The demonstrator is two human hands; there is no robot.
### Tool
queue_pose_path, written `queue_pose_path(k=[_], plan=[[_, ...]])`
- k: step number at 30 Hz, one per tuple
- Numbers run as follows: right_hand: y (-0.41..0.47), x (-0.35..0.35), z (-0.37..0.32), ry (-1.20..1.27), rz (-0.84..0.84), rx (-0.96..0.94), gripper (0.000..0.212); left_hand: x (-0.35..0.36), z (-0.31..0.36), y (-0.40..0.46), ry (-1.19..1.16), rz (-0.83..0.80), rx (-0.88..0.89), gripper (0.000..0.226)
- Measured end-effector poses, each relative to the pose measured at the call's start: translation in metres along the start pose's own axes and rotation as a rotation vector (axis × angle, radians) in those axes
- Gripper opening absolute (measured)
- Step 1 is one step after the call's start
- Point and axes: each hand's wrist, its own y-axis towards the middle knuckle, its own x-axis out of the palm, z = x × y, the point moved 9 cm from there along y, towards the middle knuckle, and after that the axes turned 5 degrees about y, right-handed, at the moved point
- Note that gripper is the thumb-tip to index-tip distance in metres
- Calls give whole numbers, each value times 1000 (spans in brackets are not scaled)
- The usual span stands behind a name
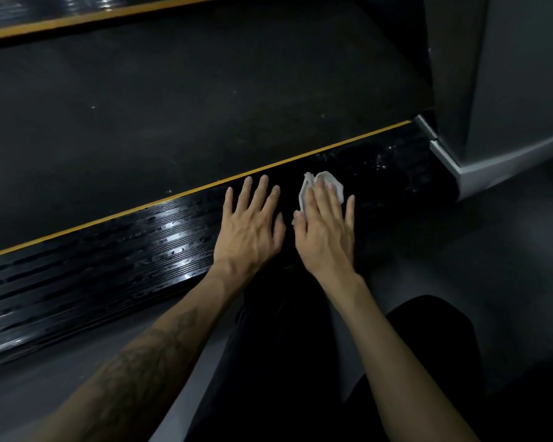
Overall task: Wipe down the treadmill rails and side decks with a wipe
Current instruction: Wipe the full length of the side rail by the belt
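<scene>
Half of the near side deck [115,260] appears wiped and glistens wet, while the right hand [324,231], fingers straight, presses the wipe [307,186] mid-deck, left hand [249,224] flat beside it; the far deck [77,19] and rails seemingly remain.

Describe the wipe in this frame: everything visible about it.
The wipe is a small white piece of soft, thin material, paper or cloth, crumpled rather than folded flat. It lies on the glossy black ribbed side deck near the yellow stripe. The right hand presses it down with straight fingers, covering its near part; only the bunched far edge and sides show. The left hand rests flat on the deck beside it, not touching it. Wet streaks glisten on the deck around it.
</scene>
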Motion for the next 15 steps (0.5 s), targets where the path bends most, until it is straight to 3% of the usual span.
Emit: queue_pose_path(k=[3, 9, 15], plan=[[9, -1, 5, -32, -21, -79, 62, -1, -1, 1, 0, 1, -10, 64], [-20, -5, 10, 17, 51, 45, 62, -4, 1, 1, 5, 22, -8, 62], [4, -3, 9, 0, -18, -97, 61, -3, 10, -1, 28, 22, 87, 61]])
